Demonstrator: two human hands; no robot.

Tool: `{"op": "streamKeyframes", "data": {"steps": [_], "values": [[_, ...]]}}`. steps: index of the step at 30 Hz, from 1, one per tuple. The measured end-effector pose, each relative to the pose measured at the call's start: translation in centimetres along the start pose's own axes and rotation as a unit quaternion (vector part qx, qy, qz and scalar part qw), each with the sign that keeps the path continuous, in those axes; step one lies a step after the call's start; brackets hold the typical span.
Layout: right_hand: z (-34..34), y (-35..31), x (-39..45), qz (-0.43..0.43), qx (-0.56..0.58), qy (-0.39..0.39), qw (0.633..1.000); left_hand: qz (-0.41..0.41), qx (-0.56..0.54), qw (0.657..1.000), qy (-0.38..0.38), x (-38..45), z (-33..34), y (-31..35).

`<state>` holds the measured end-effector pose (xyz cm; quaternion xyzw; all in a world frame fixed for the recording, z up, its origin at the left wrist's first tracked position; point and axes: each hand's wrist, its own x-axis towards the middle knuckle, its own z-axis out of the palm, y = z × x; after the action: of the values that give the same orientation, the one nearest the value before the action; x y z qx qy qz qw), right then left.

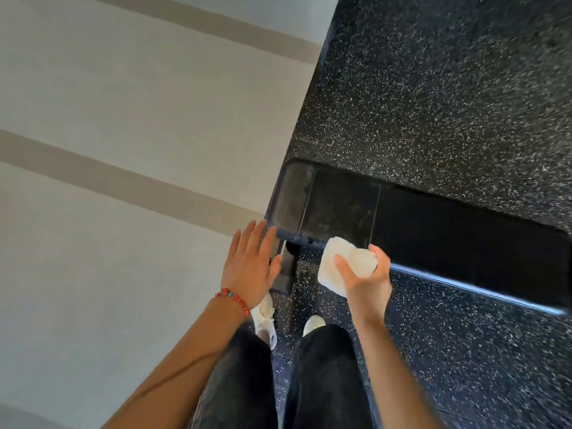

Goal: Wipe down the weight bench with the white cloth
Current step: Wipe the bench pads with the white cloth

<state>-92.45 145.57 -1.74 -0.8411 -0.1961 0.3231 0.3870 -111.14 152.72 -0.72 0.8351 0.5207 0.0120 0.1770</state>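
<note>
weight bench (433,224) showing black, its near edge glinting pale blue | cloth (343,264) showing white | floor (448,88) showing black speckled with white flecks | wall (123,119) showing pale grey crossed by beige bands | bracelet (233,298) showing red beads with turquoise | trousers (325,376) showing black | shoes (313,324) showing white

Black bench (433,230) (flat); bunched white cloth (343,264).

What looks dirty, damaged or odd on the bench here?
The bench pad near its left end looks smudged and dull, with pale streaks, while the rest is plain black. No tear or spill shows. The right hand holds the cloth at the bench edge; the left hand is open.
</note>
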Motion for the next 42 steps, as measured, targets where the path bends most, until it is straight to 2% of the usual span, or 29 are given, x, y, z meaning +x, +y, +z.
{"op": "streamKeyframes", "data": {"steps": [8,15,18,21,23,29,36,38,42], "values": [[5.9,2.3,8.8,-0.008,-0.017,-0.006,1.000,-0.021,-0.054,0.998,-0.010,7.4,7.0,-1.8],[12.3,6.1,17.0,-0.091,-0.024,-0.068,0.993,-0.056,-0.077,0.995,-0.023,12.3,15.9,-4.0],[14.7,7.5,19.8,-0.166,-0.080,-0.084,0.979,-0.055,-0.076,0.995,-0.021,13.9,19.0,-5.1],[16.3,8.7,20.6,-0.222,-0.199,-0.089,0.950,-0.063,-0.079,0.995,-0.012,14.7,21.1,-6.0],[17.0,9.3,20.3,-0.234,-0.251,-0.077,0.936,-0.065,-0.085,0.994,-0.007,14.9,22.0,-6.4],[18.4,8.0,21.5,-0.294,-0.298,-0.051,0.906,-0.061,-0.093,0.994,0.019,14.7,23.3,-6.9],[23.0,4.0,26.9,-0.254,-0.302,0.028,0.919,-0.037,-0.093,0.995,0.023,14.6,23.3,-7.8],[22.5,5.0,25.2,-0.263,-0.298,0.038,0.917,-0.029,-0.093,0.995,0.019,14.4,23.1,-8.0],[20.8,8.2,19.0,-0.278,-0.317,0.010,0.907,-0.011,-0.086,0.996,0.008,14.0,22.8,-8.6]]}}
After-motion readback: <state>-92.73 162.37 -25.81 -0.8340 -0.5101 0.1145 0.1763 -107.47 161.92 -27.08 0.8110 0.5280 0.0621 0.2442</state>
